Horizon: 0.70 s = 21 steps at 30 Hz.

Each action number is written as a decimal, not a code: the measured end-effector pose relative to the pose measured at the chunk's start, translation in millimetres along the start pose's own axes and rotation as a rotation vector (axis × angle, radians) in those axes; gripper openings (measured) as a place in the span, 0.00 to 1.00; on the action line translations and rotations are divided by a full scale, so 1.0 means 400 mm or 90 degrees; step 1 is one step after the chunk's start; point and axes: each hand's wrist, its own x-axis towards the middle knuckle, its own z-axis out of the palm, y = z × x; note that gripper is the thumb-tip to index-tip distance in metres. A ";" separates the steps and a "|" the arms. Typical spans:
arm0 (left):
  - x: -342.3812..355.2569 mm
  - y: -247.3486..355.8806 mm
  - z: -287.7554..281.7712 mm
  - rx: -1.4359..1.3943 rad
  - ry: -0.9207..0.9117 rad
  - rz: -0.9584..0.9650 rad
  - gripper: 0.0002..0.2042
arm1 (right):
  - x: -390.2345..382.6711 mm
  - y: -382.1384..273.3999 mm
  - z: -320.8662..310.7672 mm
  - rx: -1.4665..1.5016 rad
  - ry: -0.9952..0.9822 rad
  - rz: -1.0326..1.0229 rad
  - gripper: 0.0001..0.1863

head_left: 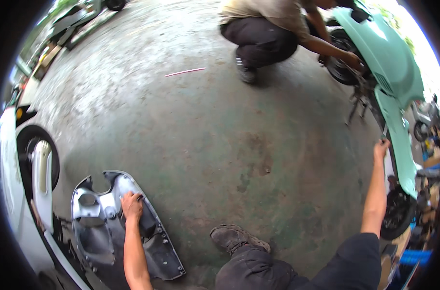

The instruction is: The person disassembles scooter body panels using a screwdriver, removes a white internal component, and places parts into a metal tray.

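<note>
My left hand is closed above the inner side of a grey and black scooter body panel, which lies on the floor at the lower left. A small dark bit shows at its fingers, too small to name. On the far right my right hand is closed around a thin tool with a pale shaft. That hand is beside the lower body of a mint-green scooter, and whether the tool touches it I cannot tell.
A person squats by the green scooter's wheel, both hands near it. At the left edge stands a white scooter. A red-and-white thin strip lies on the floor. My shoe is at the lower middle; boxes and clutter fill the right edge.
</note>
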 end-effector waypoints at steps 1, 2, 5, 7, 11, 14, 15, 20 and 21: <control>0.020 0.023 0.027 -0.030 0.030 0.021 0.07 | 0.106 -0.025 -0.095 0.049 0.052 -0.039 0.20; 0.022 0.019 0.037 -0.068 0.057 0.013 0.06 | 0.180 -0.057 -0.141 0.039 0.090 -0.051 0.21; 0.017 -0.030 -0.078 0.054 -0.005 -0.010 0.06 | -0.131 -0.104 -0.011 0.103 -0.187 0.247 0.22; -0.001 -0.044 -0.045 0.043 -0.002 -0.018 0.06 | -0.111 -0.050 0.047 0.154 -0.068 -0.039 0.19; -0.013 -0.011 -0.074 0.124 -0.013 -0.007 0.07 | -0.558 -0.081 0.090 0.182 -0.279 -0.204 0.16; -0.059 -0.036 -0.024 0.127 -0.024 -0.030 0.08 | -1.011 -0.285 -0.048 0.176 -0.620 -0.179 0.14; -0.045 -0.031 -0.017 0.122 -0.008 -0.031 0.07 | -1.124 -0.357 -0.110 0.212 -0.666 -0.202 0.17; 0.012 -0.001 -0.020 0.126 0.033 0.025 0.05 | -1.425 -0.684 -0.288 0.369 -0.923 -0.211 0.15; 0.006 -0.005 -0.027 0.121 0.035 0.030 0.05 | -1.453 -0.748 -0.308 0.428 -0.981 -0.212 0.15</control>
